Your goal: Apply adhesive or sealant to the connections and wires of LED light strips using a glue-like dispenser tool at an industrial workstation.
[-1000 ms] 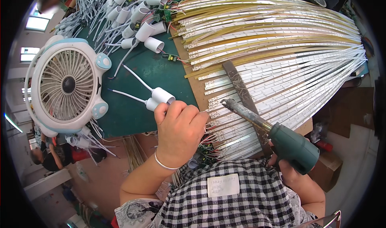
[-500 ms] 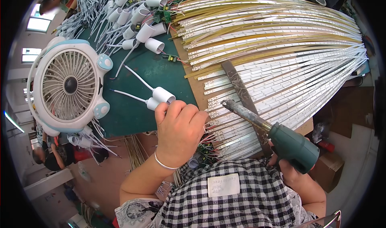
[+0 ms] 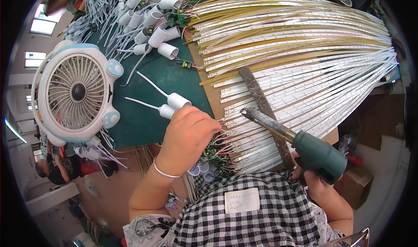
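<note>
My right hand (image 3: 314, 182) is wrapped round the dark green handle of a soldering iron (image 3: 320, 157). The iron's worn metal tip points left, above the ends of the white LED strips (image 3: 305, 90). Close to those ends my left hand (image 3: 188, 134) is closed in a pinch, its fingertips on a thin wire (image 3: 221, 130). Two white plastic caps with cables, a nearer one (image 3: 166, 111) and a farther one (image 3: 179, 100), lie just beyond my left knuckles. Below that hand hang small green circuit boards (image 3: 213, 153) with red and white wires. A flat metal bar (image 3: 257, 88) lies across the strips.
A white and blue fan (image 3: 78, 92) stands at the left of the green table (image 3: 152, 79). White caps, cables and circuit boards are heaped (image 3: 143, 25) at the back. Brown board (image 3: 209, 94) lies under the strips. A cardboard box (image 3: 355, 184) stands at the lower right; people are at the left.
My left hand has shifted slightly down and left, turning so its fingertips point right at the strip ends. More of the circuit boards below shows. The soldering iron has barely moved.
</note>
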A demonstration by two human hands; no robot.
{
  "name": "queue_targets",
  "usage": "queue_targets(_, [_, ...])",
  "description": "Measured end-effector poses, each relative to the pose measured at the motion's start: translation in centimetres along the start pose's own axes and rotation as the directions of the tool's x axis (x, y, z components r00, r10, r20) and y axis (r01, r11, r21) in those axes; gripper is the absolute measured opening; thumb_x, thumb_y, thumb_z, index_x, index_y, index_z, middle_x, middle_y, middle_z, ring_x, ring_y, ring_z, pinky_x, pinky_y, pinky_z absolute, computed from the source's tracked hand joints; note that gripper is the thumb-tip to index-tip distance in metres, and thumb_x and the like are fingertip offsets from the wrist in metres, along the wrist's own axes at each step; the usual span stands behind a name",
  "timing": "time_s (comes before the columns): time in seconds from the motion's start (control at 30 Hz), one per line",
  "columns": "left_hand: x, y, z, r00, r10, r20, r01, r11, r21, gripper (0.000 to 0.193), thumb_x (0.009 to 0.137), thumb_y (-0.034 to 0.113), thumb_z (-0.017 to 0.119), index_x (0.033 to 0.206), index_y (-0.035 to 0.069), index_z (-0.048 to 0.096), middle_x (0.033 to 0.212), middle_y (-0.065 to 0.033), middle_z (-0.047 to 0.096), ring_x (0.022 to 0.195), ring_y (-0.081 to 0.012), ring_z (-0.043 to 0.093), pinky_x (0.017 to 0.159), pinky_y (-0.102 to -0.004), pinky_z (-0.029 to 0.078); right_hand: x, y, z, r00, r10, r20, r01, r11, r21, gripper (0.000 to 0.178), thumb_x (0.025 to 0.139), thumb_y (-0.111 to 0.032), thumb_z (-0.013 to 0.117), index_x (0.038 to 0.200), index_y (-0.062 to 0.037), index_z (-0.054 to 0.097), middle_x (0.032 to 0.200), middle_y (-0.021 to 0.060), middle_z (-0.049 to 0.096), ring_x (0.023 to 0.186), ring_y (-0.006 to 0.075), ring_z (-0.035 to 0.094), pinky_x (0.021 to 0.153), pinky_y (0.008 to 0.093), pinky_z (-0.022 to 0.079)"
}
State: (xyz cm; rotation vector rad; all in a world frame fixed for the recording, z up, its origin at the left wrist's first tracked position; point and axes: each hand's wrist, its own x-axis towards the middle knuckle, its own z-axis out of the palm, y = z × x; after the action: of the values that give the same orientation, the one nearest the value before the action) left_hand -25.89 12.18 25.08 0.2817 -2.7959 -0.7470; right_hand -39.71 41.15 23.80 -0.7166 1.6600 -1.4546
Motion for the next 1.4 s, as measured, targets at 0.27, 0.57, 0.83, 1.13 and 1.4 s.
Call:
queue_targets(0.27, [0.1,0.4,1.7,0.997,-0.052,-0.062,0.057,0.995,0.083,0.012,0.068,0.005,0.073,0.075,0.009,0.065,0.077,-0.0020,0.057,0.082,-0.0241,0.051,0.078,-0.0355,0.039,0.2,-0.7,0.1,1.000,0.018,0.025,-0.016,0.998,-0.063,0.052,0.089,-0.033,0.059,0.124,0.0047,0.050,0.109,0.0126,0.062,0.066,0.0172,0.062,0.064,0.0284,0.050])
queue_targets(0.57, [0.2,0.3,2.3,0.998,-0.053,-0.046,0.057,0.994,0.098,0.016,0.061,0.001,0.067,0.073,0.010,0.059,0.079,-0.0020,0.054,0.085,-0.0257,0.049,0.080,-0.0370,0.037,-0.7,0.4,-0.3,0.976,-0.149,0.159,0.209,0.845,-0.491,0.049,0.070,-0.008,0.072,0.115,0.0018,0.055,0.109,0.0122,0.058,0.098,0.0267,0.058,0.085,0.0356,0.045])
queue_targets(0.83, [0.4,0.1,2.3,0.998,-0.035,-0.051,0.040,0.995,0.088,0.017,0.060,0.001,0.067,0.073,0.010,0.059,0.079,-0.0023,0.054,0.085,-0.0262,0.049,0.079,-0.0372,0.037,0.9,-0.5,-0.1,0.930,-0.233,0.286,0.364,0.704,-0.610,0.056,0.070,-0.010,0.076,0.119,0.0034,0.051,0.108,0.0117,0.059,0.097,0.0264,0.059,0.085,0.0348,0.046])
queue_targets(1.13, [0.5,0.2,2.4,0.998,-0.018,-0.058,0.023,0.996,0.088,0.018,0.061,0.001,0.068,0.074,0.009,0.059,0.079,-0.0028,0.054,0.083,-0.0263,0.049,0.077,-0.0374,0.037,1.6,-1.4,0.0,0.912,-0.268,0.309,0.407,0.674,-0.616,0.045,0.073,-0.011,0.073,0.113,0.0012,0.057,0.107,0.0128,0.061,0.090,0.0277,0.063,0.079,0.0361,0.049])
queue_targets(1.4, [0.3,-0.1,2.3,0.999,-0.017,-0.051,0.021,0.997,0.076,0.015,0.061,0.003,0.067,0.072,0.010,0.058,0.078,-0.0030,0.053,0.082,-0.0261,0.049,0.076,-0.0382,0.038,0.1,-0.7,0.2,0.991,-0.059,-0.124,0.056,0.998,-0.028,0.056,0.092,-0.033,0.055,0.132,0.0033,0.040,0.117,0.0134,0.058,0.066,0.0148,0.060,0.061,0.0269,0.050])
